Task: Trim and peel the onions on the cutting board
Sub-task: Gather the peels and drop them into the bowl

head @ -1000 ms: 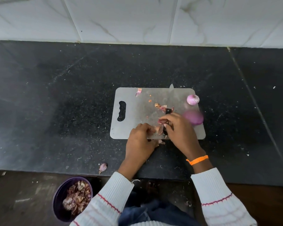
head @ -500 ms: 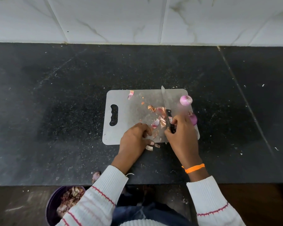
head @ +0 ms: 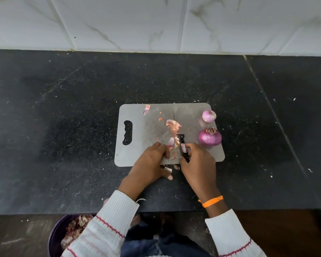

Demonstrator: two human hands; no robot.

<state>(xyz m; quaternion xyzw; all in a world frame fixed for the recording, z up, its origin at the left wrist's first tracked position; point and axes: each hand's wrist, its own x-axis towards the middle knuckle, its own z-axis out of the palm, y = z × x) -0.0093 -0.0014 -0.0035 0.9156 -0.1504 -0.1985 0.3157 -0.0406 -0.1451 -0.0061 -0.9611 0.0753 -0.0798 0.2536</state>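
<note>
A grey cutting board [head: 146,127] lies on the black counter. Two purple onions sit at its right edge, a small one [head: 209,116] and a larger one [head: 210,137] nearer to me. My right hand [head: 198,164] grips the black handle of a knife [head: 182,143], whose blade lies flat on the board pointing away from me. My left hand [head: 150,164] rests on the board's near edge with its fingers curled down, beside loose onion peels [head: 173,126]. What lies under its fingers is hidden.
A purple bowl [head: 53,238] of onion peels sits below the counter's front edge at the lower left. More peel scraps [head: 176,166] lie on the counter between my hands. A white tiled wall [head: 156,25] backs the counter.
The larger onion has rolled out from by my right hand and now rests in plain view at the board's right edge. Both hands have drawn back to the board's near edge.
</note>
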